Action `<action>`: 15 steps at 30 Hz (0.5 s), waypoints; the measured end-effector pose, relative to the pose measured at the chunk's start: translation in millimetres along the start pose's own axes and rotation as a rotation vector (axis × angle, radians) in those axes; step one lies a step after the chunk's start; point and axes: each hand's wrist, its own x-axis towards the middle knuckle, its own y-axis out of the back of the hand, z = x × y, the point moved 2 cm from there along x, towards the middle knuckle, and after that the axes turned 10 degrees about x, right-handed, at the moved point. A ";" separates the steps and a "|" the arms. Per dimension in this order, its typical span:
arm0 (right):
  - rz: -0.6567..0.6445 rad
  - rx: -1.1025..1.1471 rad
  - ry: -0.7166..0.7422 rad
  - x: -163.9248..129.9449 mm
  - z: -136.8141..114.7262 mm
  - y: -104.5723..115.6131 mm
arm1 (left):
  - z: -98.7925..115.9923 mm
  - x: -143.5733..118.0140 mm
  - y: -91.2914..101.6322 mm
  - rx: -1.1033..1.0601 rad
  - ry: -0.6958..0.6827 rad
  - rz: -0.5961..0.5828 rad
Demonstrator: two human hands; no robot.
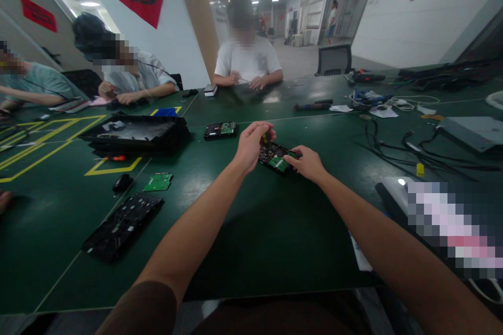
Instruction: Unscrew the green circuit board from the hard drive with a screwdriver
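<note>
A black hard drive [271, 158] with a green circuit board lies on the green table in front of me. My left hand [250, 146] is closed over its left part, around a small screwdriver [268, 137] with a yellow and black handle; the tip is hidden. On the drive's right edge, the fingers of my right hand [308, 162] grip its side and rest by the board. Another hard drive [220, 130] sits farther back. To the left are a loose green circuit board [157, 181] and a black plastic frame [122, 225].
A stacked black tray [135, 133] and an orange-handled tool [116, 157] are at left. Black cables [416, 149], a grey metal box [467, 132] and a white-edged device [393, 188] occupy the right. Several people sit around the table, one directly opposite [248, 57].
</note>
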 end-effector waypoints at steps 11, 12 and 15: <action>0.010 -0.010 0.005 0.5 1.4 -0.6 | -2.9 1.8 1.7 0.053 -0.047 0.088; 0.010 -0.011 0.005 0.2 1.0 -0.4 | -1.3 2.0 2.6 0.136 -0.074 0.091; 0.006 -0.017 0.005 -0.4 -0.2 0.0 | 3.7 1.4 3.3 0.278 -0.122 0.077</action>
